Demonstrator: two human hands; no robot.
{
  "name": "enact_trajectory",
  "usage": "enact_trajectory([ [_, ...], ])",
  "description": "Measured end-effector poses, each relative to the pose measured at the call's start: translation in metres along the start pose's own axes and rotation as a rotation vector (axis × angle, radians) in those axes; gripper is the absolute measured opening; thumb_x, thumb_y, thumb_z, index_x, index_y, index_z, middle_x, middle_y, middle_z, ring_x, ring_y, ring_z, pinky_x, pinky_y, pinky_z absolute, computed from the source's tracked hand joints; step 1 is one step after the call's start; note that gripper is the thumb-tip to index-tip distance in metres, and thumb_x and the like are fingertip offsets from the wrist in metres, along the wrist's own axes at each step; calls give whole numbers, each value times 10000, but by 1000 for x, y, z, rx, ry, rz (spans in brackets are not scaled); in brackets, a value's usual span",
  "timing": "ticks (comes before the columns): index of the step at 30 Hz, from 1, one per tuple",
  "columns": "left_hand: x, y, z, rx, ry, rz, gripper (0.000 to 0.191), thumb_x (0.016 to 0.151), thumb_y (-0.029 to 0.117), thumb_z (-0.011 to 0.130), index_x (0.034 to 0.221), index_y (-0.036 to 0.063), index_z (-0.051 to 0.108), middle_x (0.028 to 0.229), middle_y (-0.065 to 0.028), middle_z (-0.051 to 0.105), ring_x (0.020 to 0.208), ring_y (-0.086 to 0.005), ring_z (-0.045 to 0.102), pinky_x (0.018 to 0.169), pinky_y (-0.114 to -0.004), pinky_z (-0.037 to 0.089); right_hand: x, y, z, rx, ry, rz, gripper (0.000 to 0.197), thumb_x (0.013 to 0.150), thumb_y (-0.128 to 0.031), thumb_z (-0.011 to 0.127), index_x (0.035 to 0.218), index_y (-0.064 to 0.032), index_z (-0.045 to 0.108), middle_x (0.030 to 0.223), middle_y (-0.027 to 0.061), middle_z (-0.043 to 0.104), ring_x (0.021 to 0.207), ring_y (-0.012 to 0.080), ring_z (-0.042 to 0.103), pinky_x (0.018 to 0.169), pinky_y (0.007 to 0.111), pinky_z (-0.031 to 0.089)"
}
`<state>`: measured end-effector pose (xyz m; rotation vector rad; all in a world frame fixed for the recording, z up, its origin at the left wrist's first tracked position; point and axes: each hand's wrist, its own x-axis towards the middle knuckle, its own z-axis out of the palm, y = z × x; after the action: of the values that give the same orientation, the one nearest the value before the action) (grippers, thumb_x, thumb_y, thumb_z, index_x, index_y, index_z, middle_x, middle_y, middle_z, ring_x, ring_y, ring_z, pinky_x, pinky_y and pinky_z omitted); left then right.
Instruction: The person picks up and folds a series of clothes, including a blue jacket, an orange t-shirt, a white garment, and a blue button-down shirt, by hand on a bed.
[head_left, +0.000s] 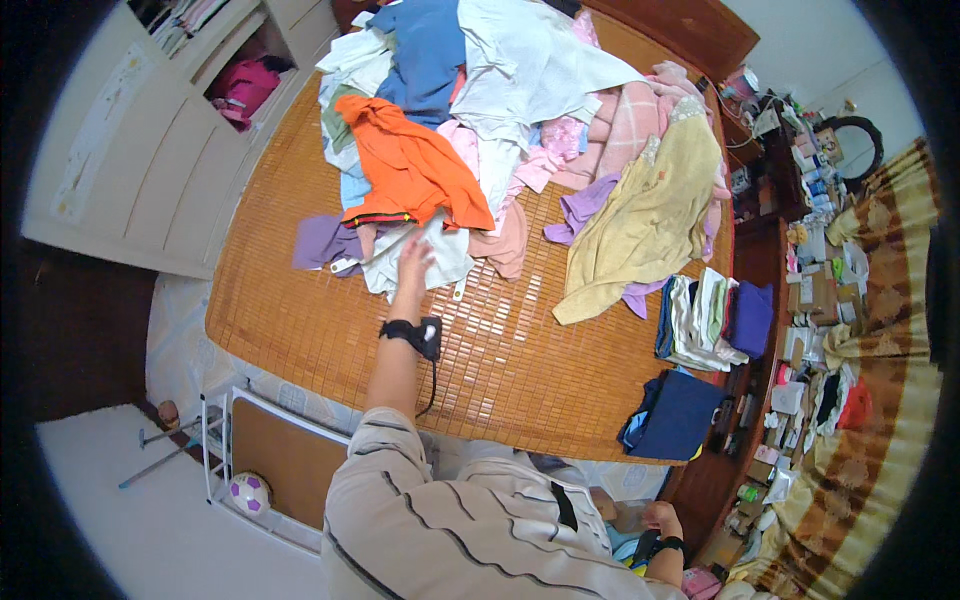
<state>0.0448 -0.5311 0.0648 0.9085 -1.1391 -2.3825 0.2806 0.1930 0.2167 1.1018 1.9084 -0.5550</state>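
Note:
My left hand (415, 259) reaches over a white garment (448, 256) at the near edge of a clothes pile, just below an orange garment (420, 169); its fingers are spread and hold nothing that I can see. A purple cloth (322, 241) lies left of it and a salmon-pink one (508, 244) right of it. Farther back are a blue garment (427, 60) and a large white shirt (517, 67). My right hand (660, 516) hangs low at the right, beside the bed's near corner, above light blue and dark cloth; whether its fingers grip anything cannot be told.
A yellow knit sweater (645, 217) lies on the bamboo bed mat (330, 337). Folded clothes (697, 319) and a navy folded stack (679, 414) line the right edge, beside a cluttered shelf (810, 292). At lower left stand a white-framed rack (289, 469) and a ball (250, 493).

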Motion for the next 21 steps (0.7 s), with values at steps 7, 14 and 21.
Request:
enact_trajectory([
  [7,54,56,-23,-436,-39,-16,275,780,31,575,1045,37,502,859,-36,565,793,-127,540,672,-244,417,-55,-59,19,20,-46,-49,263,792,-213,526,983,-41,578,817,126,623,640,218,614,532,315,487],
  [14,-36,125,50,-139,-126,72,555,729,-52,582,1248,-6,391,778,2,523,722,-85,506,658,-201,408,9,-140,29,-88,-135,-683,211,787,-172,564,873,20,578,695,66,595,564,171,525,534,287,424],
  [21,-148,177,101,-128,-527,117,549,747,-81,444,1282,21,371,846,14,413,696,-67,405,661,-176,376,-94,-320,107,-126,-323,-1149,451,818,-222,583,1194,-10,450,1000,49,576,869,123,539,734,249,445],
])
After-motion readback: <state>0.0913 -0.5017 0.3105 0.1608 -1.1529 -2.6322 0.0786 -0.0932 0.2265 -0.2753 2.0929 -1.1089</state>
